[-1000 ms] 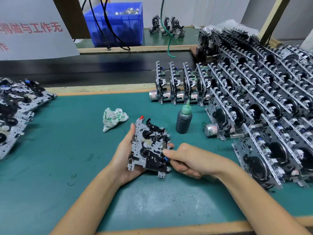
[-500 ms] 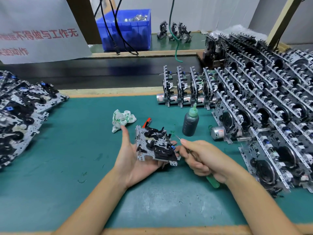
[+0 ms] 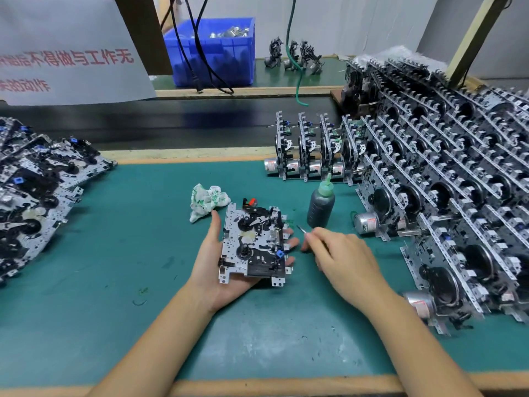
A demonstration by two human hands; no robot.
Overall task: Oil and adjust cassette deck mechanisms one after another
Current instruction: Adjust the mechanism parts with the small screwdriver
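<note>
**One deck in hand, a long row left to do**

Your left hand (image 3: 229,270) cradles one cassette deck mechanism (image 3: 253,243) face-up above the counter (image 3: 114,282), thumb up along its left edge and fingers (image 3: 292,242) showing past its right edge, so it is gripped across its width. Your right hand (image 3: 343,253) sits just beside it, fingers curled and pinching a thin metal tool (image 3: 301,228) whose tip points toward the oil bottle (image 3: 320,207); the tip is not touching the mechanism. A green smear near the deck's upper right may be lubricant, though it is too small to be sure.

Judging by the layout, you are mid-batch. The heap of mechanisms lying flat at your left (image 3: 37,196) looks like the finished pile, while the upright stack filling the right side (image 3: 443,196) looks like the ones waiting. If that reading holds, most of the work is ahead of you. For this unit, the tool off the deck suggests either a fresh dip at the bottle or the end of its oiling; the pictures do not settle which. A crumpled rag (image 3: 207,202) lies just beyond your left thumb.
</note>
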